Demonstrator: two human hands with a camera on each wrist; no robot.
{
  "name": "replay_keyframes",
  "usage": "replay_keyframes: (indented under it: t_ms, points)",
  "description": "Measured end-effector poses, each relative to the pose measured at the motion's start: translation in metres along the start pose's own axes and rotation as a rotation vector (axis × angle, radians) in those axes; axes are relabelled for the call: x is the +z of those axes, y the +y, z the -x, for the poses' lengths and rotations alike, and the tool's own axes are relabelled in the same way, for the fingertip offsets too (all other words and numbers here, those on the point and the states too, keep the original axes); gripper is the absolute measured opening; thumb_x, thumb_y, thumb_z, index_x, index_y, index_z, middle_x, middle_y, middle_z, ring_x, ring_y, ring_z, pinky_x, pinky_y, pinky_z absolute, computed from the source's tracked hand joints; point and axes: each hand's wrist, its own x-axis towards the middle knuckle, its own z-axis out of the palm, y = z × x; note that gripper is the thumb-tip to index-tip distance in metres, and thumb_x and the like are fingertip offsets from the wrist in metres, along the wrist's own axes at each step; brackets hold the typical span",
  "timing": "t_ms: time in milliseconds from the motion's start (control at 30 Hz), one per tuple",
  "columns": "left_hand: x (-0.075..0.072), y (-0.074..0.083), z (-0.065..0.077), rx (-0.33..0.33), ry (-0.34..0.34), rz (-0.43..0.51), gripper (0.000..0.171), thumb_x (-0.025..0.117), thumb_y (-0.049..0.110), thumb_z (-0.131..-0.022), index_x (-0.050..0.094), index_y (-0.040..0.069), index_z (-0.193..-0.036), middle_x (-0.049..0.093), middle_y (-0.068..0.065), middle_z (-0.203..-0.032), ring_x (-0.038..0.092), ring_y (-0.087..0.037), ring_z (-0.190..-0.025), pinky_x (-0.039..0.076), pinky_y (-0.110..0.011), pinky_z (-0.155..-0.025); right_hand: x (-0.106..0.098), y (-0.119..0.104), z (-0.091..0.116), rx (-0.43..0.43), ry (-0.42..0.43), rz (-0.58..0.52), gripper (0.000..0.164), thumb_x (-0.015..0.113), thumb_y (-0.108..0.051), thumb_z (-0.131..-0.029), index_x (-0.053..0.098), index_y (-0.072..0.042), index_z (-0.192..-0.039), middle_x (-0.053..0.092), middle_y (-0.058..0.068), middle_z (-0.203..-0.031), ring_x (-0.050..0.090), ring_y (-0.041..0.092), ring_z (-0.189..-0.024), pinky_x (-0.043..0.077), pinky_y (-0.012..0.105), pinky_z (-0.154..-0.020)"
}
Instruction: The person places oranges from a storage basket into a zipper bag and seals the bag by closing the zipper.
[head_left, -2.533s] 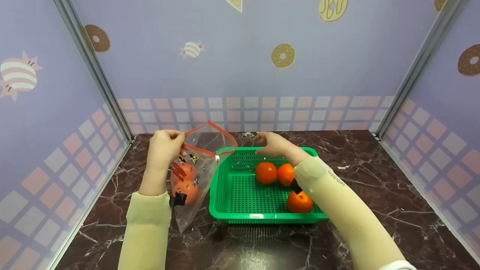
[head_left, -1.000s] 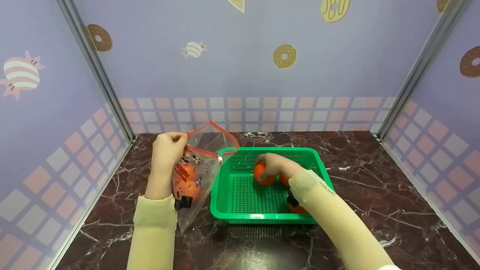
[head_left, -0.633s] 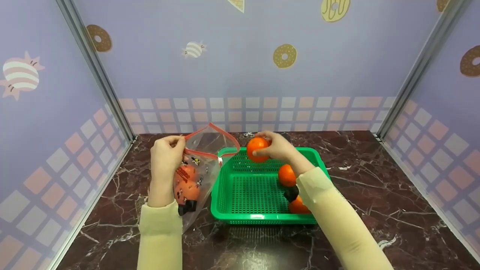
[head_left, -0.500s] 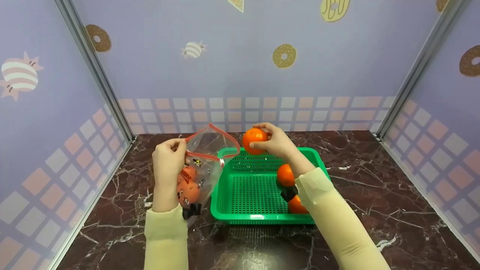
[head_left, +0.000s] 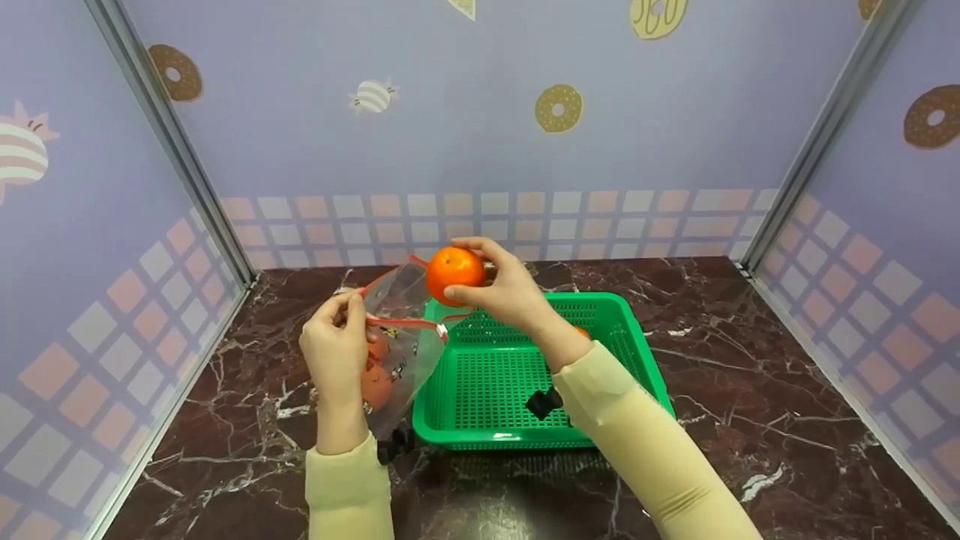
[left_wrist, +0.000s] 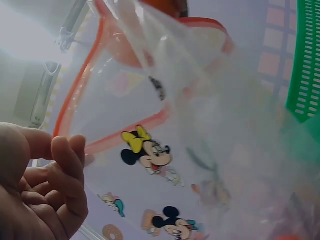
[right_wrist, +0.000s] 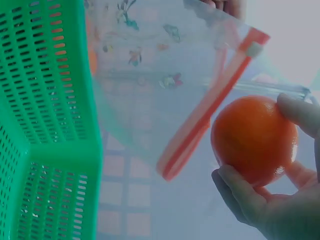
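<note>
My left hand (head_left: 334,352) pinches the red zip edge of a clear zip bag (head_left: 420,360), holding its mouth apart. Two oranges (head_left: 376,386) sit inside the bag, seen through the plastic. In the left wrist view, cartoon mouse prints (left_wrist: 155,155) show on it. My right hand (head_left: 514,292) grips another orange (head_left: 453,271) between thumb and fingers, right at the bag's mouth and overlapping its far rim. The right wrist view shows this orange (right_wrist: 254,142) beside the red zip strip (right_wrist: 210,107). The bag's lower end is partly hidden behind my left wrist.
A green plastic basket (head_left: 502,436) stands just right of the bag, under my right forearm. An orange (head_left: 582,331) in it peeks out past my wrist; the rest of that side is hidden. Patterned panels (head_left: 480,150) enclose the dark marbled table (head_left: 750,420).
My right hand has reached into the basket, taken hold of an orange, lifted it and carried it left to the bag's mouth. My left hand has lowered slightly, still holding the bag.
</note>
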Motion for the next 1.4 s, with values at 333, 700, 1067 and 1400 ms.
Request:
replay_keyframes:
  t_ms: [333, 700, 1067, 1400]
  points:
    - [0.01, -0.005, 0.007, 0.02, 0.021, 0.252, 0.025, 0.063, 0.012, -0.103, 0.073, -0.003, -0.12, 0.063, 0.006, -0.07, 0.059, -0.005, -0.053, 0.047, -0.014, -0.048, 0.026, 0.006, -0.004, -0.006, -0.211, 0.067, 0.06, 0.081, -0.019, -0.089, 0.057, -0.024, -0.144, 0.06, 0.009, -0.138, 0.063, 0.026, -0.114, 0.059, 0.04, -0.094]
    - [0.004, 0.016, 0.017, -0.156, -0.2, 0.014, 0.033, 0.071, 0.028, -0.098, 0.051, 0.004, -0.107, 0.062, -0.005, -0.081, 0.057, -0.013, -0.064, 0.049, -0.022, -0.06, 0.034, 0.004, 0.0, 0.002, -0.317, 0.045, 0.058, 0.079, -0.013, -0.09, 0.059, -0.024, -0.143, 0.058, 0.01, -0.137, 0.066, 0.025, -0.112, 0.061, 0.039, -0.094]
    - [0.002, 0.017, 0.018, -0.094, -0.175, -0.026, 0.021, 0.064, 0.016, -0.1, 0.06, 0.005, -0.083, 0.061, 0.0, -0.061, 0.058, -0.009, -0.053, 0.045, -0.018, -0.05, 0.034, 0.003, -0.005, 0.012, -0.344, 0.141, 0.06, 0.079, -0.014, -0.089, 0.057, -0.024, -0.144, 0.059, 0.009, -0.139, 0.065, 0.025, -0.114, 0.06, 0.04, -0.097]
    - [-0.002, 0.019, 0.016, -0.191, -0.195, 0.149, 0.018, 0.065, 0.016, -0.101, 0.063, 0.001, -0.093, 0.067, 0.005, -0.069, 0.064, -0.007, -0.054, 0.05, -0.02, -0.049, 0.031, 0.005, -0.001, 0.047, -0.379, 0.092, 0.056, 0.073, -0.021, -0.097, 0.052, -0.021, -0.15, 0.058, 0.011, -0.145, 0.067, 0.03, -0.124, 0.063, 0.038, -0.092]
